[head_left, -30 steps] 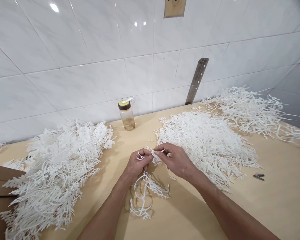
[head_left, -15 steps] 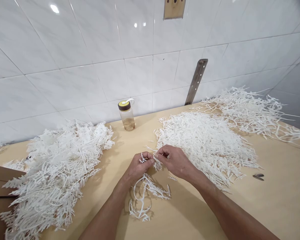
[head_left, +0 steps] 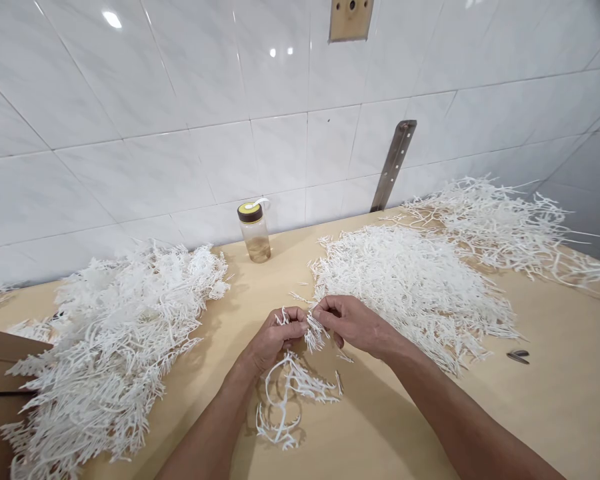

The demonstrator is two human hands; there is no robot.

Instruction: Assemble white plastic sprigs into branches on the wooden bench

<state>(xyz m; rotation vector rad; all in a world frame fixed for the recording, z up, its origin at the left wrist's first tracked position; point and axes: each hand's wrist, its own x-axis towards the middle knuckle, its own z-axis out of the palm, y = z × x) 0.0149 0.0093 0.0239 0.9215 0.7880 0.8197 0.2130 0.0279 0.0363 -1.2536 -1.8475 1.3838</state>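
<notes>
My left hand (head_left: 279, 335) is closed in a pinch on a white branching plastic sprig, whose main stem (head_left: 283, 393) hangs below the palm with several curled branches. A small white tuft (head_left: 314, 333) of fine twigs sticks out between my two hands. My right hand (head_left: 351, 321) pinches the upper end of that tuft with thumb and forefinger. Whether the tuft is joined to the hanging stem is hidden by my left fingers. Just beyond my right hand lies a broad pile of small loose white pieces (head_left: 405, 287).
At left is a tall heap of white sprigs (head_left: 125, 320), beside a brown box (head_left: 10, 373). Longer bare white stems (head_left: 500, 227) lie at the back right. A lidded bottle (head_left: 255, 237) stands near the tiled wall, and small snips (head_left: 518, 357) lie on the table at right.
My hands have shifted slightly, and the tuft between them now shows more fully, fanned downward. The hanging stem has swung a little toward me.
</notes>
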